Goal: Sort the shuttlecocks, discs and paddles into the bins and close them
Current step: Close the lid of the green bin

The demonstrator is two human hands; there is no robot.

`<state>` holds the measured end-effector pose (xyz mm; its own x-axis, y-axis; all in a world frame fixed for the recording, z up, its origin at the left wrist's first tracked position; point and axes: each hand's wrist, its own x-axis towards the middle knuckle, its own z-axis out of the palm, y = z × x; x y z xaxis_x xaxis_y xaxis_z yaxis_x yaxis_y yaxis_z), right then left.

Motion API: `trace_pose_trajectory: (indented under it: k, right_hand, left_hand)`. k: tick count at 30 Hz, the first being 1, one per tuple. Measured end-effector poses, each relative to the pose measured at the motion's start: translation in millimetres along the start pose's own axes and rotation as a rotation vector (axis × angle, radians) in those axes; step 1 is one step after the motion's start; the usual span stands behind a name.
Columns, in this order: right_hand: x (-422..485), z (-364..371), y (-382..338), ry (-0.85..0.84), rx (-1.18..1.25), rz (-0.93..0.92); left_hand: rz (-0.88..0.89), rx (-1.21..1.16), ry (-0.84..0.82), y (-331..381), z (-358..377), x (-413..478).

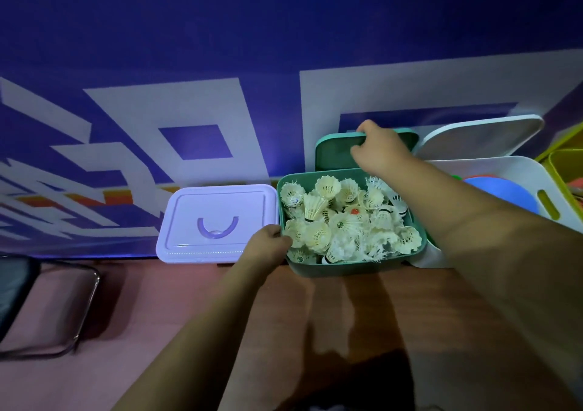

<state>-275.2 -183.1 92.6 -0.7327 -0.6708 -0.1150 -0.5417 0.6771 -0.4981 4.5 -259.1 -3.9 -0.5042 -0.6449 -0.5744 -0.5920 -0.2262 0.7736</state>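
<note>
Teal-green rectangular plastic bin [347, 268] sits on the brown wooden table [284, 316], open and heaped to the rim with white feathered shuttlecocks [344, 221]; one cork shows an orange-red spot. Left hand [268, 243] is at the bin's left wall near the front corner, fingers curled over the rim and holding it, fingertips just inside and touching the nearest shuttlecocks. The matching teal-green flat plastic lid [332, 155] stands on edge directly behind the bin, leaning on the wall. Right hand [378, 148] reaches across above the shuttlecocks and grips the lid's top edge, fingers hooked over the far side, thumb on the near face; the lid's right part is hidden by the hand and wrist. The lid's lower edge is behind the bin's back rim; contact between them cannot be judged. Just left of the green bin, touching or nearly so: lavender plastic box [217, 224], lid on, U-shaped handle flat on top. Just right: white plastic bin [517, 170], open, with a blue round disc [504, 193] inside, and its white lid [479, 139] tilted against the wall behind. Yellow bin [564, 164] at the far right edge. Metal-framed chair [63, 300] lower left, dim.
</note>
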Motion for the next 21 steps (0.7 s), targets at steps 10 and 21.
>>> trace_pose_trajectory:
  k: [10, 21]
  right_hand:
    - [-17.8, -66.5, -10.1, 0.133, 0.901, 0.0]
    - [-51.8, -73.7, 61.8, -0.187, 1.167, 0.195]
  left_hand:
    - [-0.032, -0.098, 0.069, 7.7, 17.3, -8.5]
    - [-0.007, -0.96, 0.236, 44.7, -11.2, -2.8]
